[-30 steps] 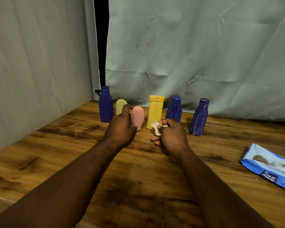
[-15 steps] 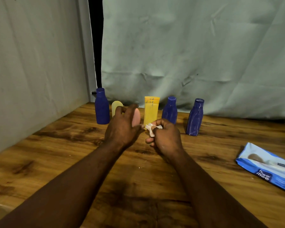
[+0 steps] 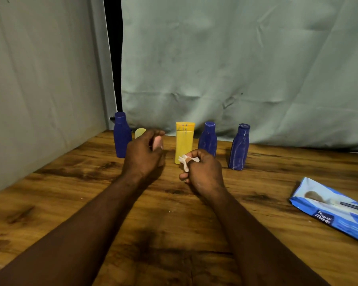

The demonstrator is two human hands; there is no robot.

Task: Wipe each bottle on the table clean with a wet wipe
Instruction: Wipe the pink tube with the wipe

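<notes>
1. While your left hand (image 3: 143,155) was curled round the small pink rounded plastic bottle (image 3: 158,143), low in the row of bottles, you seemed to be between wipes. I could not tell whether the bottle's base was on the wooden table (image 3: 70,193).
2. Your right hand (image 3: 205,174) was closed on a crumpled white wet wipe (image 3: 185,161), pinched by thumb and fingers and touching no bottle.
3. Just beyond the wipe stood the tall yellow flat-topped plastic bottle (image 3: 184,141). The next move likely called for gripping one bottle firmly and bringing the wipe onto it.
4. Further out stood a pale yellow round-topped bottle (image 3: 140,133), the far-left dark blue bottle (image 3: 122,139), the middle dark blue bottle (image 3: 208,139) and the right dark blue bottle (image 3: 239,147).
5. The blue wipes packet (image 3: 335,209) lay well apart on your right.
</notes>
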